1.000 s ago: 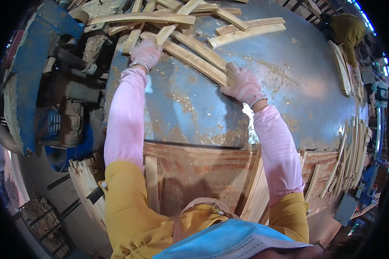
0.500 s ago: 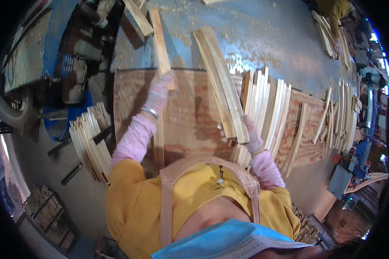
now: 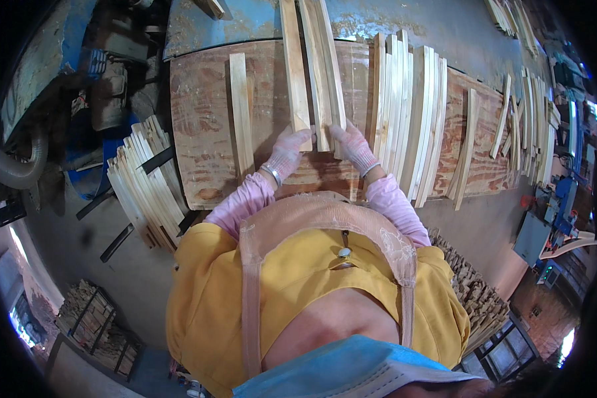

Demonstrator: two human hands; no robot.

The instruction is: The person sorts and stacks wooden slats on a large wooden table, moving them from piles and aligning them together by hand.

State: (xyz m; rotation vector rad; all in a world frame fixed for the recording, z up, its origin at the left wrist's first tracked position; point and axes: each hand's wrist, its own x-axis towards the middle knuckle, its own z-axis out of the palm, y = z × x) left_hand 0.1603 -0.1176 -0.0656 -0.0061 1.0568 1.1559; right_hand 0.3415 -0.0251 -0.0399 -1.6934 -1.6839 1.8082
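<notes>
My left hand (image 3: 286, 156), in a pale knitted glove, is closed around the near end of a wooden strip (image 3: 294, 73). Just to its right, my right hand (image 3: 355, 148) grips the near ends of wooden strips (image 3: 322, 74), apparently two side by side. The held strips point away from me, almost parallel, with a narrow gap between the two hands' loads. Their far ends run out at the top of the view. Left of my hands, a single strip (image 3: 241, 109) lies on the plywood board (image 3: 202, 126).
Right of my hands stands a row of pale strips (image 3: 404, 106), with a lone strip (image 3: 467, 142) and more bundles beyond. A blue work surface (image 3: 259, 23) adjoins the board's far edge. At left, strips (image 3: 146, 186) rest on dark metal arms near machinery (image 3: 109, 86).
My left hand has come right and nearer with its strip, beside my right hand. The strips in my right hand have swung from slanted to nearly straight ahead. The whole view has shifted.
</notes>
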